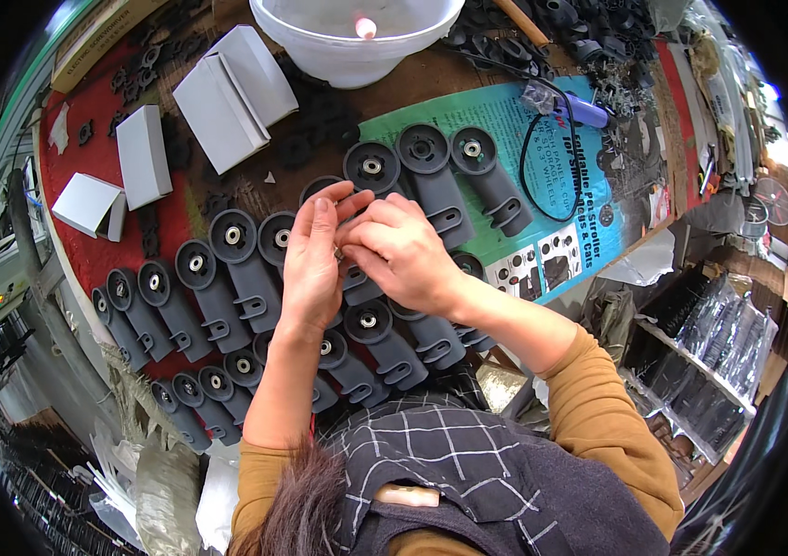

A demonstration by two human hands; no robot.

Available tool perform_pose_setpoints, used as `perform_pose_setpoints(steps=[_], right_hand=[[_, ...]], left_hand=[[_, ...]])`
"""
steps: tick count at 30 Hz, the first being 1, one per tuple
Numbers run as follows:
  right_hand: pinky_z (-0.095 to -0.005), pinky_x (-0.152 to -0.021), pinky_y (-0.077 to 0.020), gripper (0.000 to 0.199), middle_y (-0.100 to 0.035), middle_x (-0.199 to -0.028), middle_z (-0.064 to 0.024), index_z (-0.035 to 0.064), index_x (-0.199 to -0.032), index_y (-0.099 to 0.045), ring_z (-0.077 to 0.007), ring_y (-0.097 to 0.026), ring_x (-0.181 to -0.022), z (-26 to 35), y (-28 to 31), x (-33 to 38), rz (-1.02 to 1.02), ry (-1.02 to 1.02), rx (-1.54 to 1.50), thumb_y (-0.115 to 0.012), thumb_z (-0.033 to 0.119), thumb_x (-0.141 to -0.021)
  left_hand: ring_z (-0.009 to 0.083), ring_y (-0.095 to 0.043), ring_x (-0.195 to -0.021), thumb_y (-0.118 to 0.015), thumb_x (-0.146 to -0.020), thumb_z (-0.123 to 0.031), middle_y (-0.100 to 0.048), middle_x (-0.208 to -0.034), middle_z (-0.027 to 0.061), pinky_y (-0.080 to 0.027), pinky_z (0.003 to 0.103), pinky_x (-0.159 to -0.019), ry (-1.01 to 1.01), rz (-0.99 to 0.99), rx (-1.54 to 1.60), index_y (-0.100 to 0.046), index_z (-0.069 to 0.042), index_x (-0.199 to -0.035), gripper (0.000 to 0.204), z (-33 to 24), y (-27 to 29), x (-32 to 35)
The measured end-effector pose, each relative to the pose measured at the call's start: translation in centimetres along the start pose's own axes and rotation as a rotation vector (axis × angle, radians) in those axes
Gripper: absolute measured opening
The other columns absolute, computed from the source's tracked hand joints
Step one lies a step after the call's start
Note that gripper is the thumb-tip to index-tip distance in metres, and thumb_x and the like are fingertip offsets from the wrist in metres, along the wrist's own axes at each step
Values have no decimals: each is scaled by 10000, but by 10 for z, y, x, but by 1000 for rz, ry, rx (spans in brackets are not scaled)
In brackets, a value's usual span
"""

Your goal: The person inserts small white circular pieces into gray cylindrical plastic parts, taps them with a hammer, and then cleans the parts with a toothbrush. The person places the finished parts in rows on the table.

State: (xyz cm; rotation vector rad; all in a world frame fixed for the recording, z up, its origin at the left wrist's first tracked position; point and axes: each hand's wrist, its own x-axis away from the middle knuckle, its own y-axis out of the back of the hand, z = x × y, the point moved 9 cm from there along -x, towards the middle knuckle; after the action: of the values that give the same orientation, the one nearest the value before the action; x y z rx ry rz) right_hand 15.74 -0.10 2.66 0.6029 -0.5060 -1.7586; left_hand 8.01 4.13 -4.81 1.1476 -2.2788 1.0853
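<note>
Over the middle of the table, my left hand (314,264) is palm up with its fingers curled. My right hand (409,252) meets it, thumb and fingertips pinched together at the left palm. Something small seems to be between them, but the fingers hide what it is. Beneath and around both hands lie rows of dark grey plastic arms (259,287), each with a round cup at one end. Most visible cups hold a shiny metal ring like a bearing (372,165). Just beyond my right hand, one grey arm (442,204) shows a dark cup centre without a bright ring.
A white plastic bowl (306,51) stands at the far edge, beside white cardboard boxes (220,111). A blue-green printed sheet (551,246) lies right, carrying a purple tool (585,111) with a black cable. Black plastic pieces (588,23) and loose metal hardware (630,88) are heaped far right.
</note>
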Motion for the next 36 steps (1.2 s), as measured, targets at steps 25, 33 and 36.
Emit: perform_pose_setpoints(steps=[25, 33, 36], right_hand=[[-380, -790, -410, 204, -614, -904, -29, 102, -997, -702, -247, -551, -895, -95, 52, -9, -185, -67, 668, -691, 146, -798], [-372, -806, -379, 146, -577, -870, -23, 108, -871, -673, -240, -535, -875, -40, 16, 5, -9, -1, 443, -728, 169, -751], [-369, -799, -380, 181, -533, -918, -29, 109, -891, -675, -219, -512, -939, -33, -16, 7, 132, -20, 493, -726, 181, -733]], left_hand=[[129, -650, -850, -686, -869, -110, -673, -960, 50, -524, 252, -767, 26, 21, 21, -613, -57, -1027, 182, -2, 27, 8], [98, -628, -855, -669, -879, -94, -654, -982, 15, -482, 222, -726, -78, -98, -13, -618, -72, -1042, 172, -15, 67, 27], [88, -617, -852, -679, -874, -111, -654, -989, 12, -463, 217, -728, -81, -111, -36, -619, -74, -1050, 190, -15, 73, 32]])
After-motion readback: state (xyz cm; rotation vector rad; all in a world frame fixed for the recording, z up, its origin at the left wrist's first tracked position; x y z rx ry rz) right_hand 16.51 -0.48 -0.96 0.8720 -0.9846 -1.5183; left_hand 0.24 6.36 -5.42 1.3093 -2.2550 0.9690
